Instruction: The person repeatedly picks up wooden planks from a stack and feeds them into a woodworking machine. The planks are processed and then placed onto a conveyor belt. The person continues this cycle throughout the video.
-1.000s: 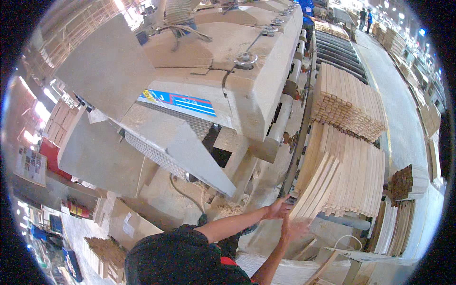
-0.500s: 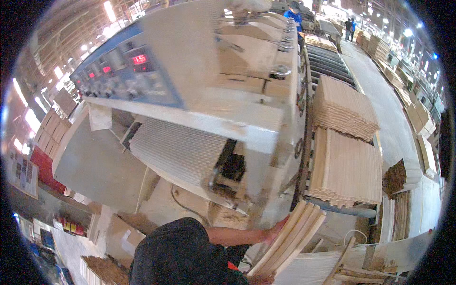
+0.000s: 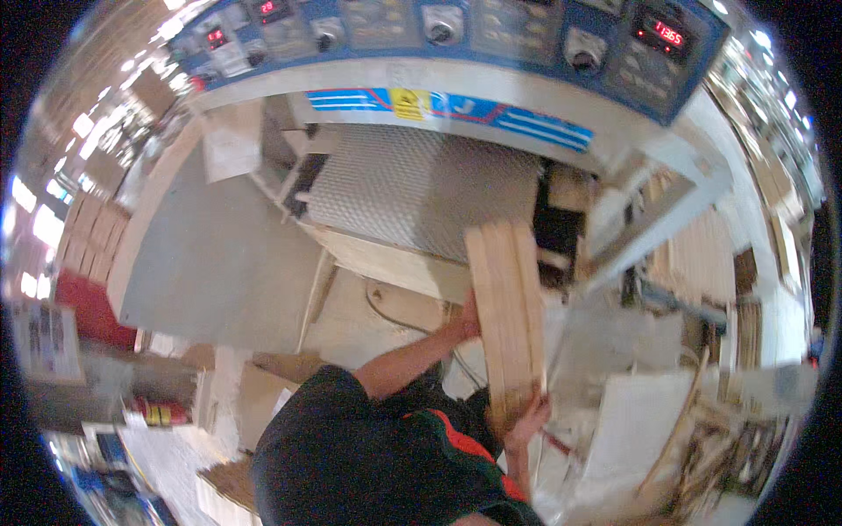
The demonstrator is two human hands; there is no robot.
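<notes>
- Two hands hold a small bundle of pale wooden slats [image 3: 507, 316], its long axis running from near the person's dark shirt [image 3: 351, 447] outward to a dimpled panel [image 3: 421, 175].
- The left hand [image 3: 470, 316] is nearer the far end, its fingers pressed round the left edge at about mid-length; the slats lie directly to their right.
- The right hand [image 3: 528, 419] grips the near end from the right, fingers wrapped on the wood.
- The left fingertips are hidden behind the slats; the near end is blurred, and whether the far end touches the panel cannot be told.
- A slanting frame beam [image 3: 662, 219] partly covers a slat stack [image 3: 702, 254].
</notes>
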